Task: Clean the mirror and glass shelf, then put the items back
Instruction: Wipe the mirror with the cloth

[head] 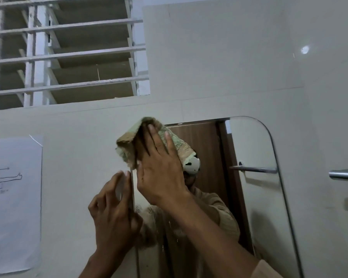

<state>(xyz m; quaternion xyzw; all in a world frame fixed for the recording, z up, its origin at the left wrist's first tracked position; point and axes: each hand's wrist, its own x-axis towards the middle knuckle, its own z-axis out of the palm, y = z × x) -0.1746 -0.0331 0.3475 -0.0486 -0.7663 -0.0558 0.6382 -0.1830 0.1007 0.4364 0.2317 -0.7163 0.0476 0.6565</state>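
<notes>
The wall mirror [249,149] has rounded corners and fills the lower middle and right of the head view. My right hand [161,169] presses a green and tan cloth [129,141] flat against the mirror's upper left corner, fingers straight and spread. My left hand [113,217] grips the mirror's left edge lower down, thumb on the rim and fingers curled behind it. Something pale shows inside that hand; I cannot tell what it is. Smears and droplets mark the glass below my right wrist. The glass shelf is out of view.
A steel towel bar [344,174] juts from the wall right of the mirror. A paper sheet [14,197] with a line drawing is taped to the wall at left. A barred louvre window [68,53] sits above. The mirror reflects a brown door.
</notes>
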